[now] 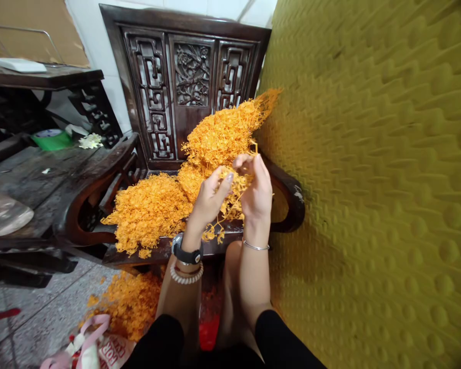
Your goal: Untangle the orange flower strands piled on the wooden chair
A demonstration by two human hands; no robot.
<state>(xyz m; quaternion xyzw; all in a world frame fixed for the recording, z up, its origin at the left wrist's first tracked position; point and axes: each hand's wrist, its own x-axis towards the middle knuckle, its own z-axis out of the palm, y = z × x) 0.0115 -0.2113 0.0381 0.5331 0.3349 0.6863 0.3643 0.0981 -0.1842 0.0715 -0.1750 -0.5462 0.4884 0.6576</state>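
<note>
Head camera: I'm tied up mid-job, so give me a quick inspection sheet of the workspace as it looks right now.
Surface: dark carved wooden chair; its seat bears the work.
Job's things: heap of orange sprigs on the seat, more stacked against the chair back; both hands pull at a tangled orange sprig.
Clutter: orange sprigs spilled on the floor; bag with pink handles; green tape roll on the side table.
Grippers: left hand and right hand both pinch the sprig, above the seat.
Cables: nothing seen.
Surroundings: yellow bumpy wall to the right; tiled grey floor.
</note>
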